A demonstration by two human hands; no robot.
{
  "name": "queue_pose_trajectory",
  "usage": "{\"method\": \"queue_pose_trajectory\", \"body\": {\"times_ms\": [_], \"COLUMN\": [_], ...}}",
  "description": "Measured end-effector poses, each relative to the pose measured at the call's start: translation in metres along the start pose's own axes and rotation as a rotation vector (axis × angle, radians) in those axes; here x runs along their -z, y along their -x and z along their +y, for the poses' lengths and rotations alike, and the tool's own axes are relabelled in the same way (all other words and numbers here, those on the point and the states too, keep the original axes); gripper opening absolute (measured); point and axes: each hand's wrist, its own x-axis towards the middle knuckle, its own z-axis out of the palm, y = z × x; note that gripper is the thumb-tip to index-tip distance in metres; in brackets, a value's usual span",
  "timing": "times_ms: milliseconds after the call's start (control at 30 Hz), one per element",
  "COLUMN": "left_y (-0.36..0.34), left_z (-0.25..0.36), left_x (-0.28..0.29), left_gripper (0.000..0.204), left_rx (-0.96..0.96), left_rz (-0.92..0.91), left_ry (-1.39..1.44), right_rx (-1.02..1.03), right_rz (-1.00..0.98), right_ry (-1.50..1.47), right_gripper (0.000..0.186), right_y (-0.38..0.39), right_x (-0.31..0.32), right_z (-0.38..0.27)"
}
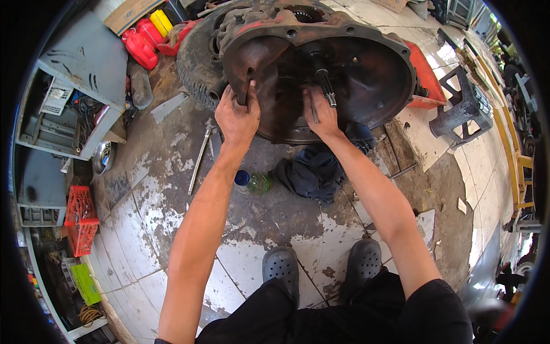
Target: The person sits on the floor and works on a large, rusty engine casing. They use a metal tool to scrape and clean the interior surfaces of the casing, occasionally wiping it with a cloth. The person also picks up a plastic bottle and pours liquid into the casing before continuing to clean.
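A large rusty bell housing [375,80] of a gearbox sits in front of me, with a splined shaft [324,80] sticking out toward me. My left hand [238,112] is closed on a short dark bar [243,100] at the housing's left part, just below an oval hole. My right hand [319,114] is inside the housing below the shaft, closed around a slim grey metal piece [314,113]; some fingertips are hidden in shadow. Below lie a bundled dark cloth [309,172], a long chrome wrench [196,166], a blue-lidded container [242,178] and a green plastic bottle [260,182].
A tire [192,71] lies behind the housing. Red jerrycans [139,46], grey cabinets [91,57] and a red crate [81,221] line the left. A red tray [428,80], a dark plastic stool [461,109] and yellow wooden pieces [513,166] stand on the right.
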Motion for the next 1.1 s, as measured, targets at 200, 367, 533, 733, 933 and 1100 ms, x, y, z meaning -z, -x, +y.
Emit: {"method": "queue_pose_trajectory", "body": {"times_ms": [200, 367, 533, 733, 933, 1100], "left_y": [-0.001, 0.000, -0.001, 0.000, 0.001, 0.000], "left_z": [0.006, 0.000, 0.003, 0.000, 0.003, 0.001], "left_x": [-0.009, -0.002, -0.010, -0.004, -0.006, -0.001], "left_gripper": [0.011, 0.011, 0.010, 0.013, 0.016, 0.018], "left_rx": [-0.026, -0.003, -0.046, -0.051, -0.053, -0.035], "left_rz": [0.016, 0.022, 0.046, 0.015, 0.026, -0.016], "left_ry": [0.000, 0.049, 0.047, 0.024, 0.026, -0.006], "right_rx": [0.058, 0.291, 0.068, 0.153, 0.062, 0.316], "right_rz": [0.137, -0.266, 0.116, -0.050, 0.149, 0.063], "right_ry": [0.269, 0.124, 0.026, 0.012, 0.011, 0.120], "right_gripper": [0.022, 0.022, 0.020, 0.022, 0.014, 0.012], "right_y": [-0.006, -0.020, -0.005, -0.028, -0.022, -0.031], "right_x": [0.010, 0.004, -0.006, -0.008, -0.006, -0.014], "right_z": [0.025, -0.003, -0.004, -0.008, -0.017, -0.012]}}
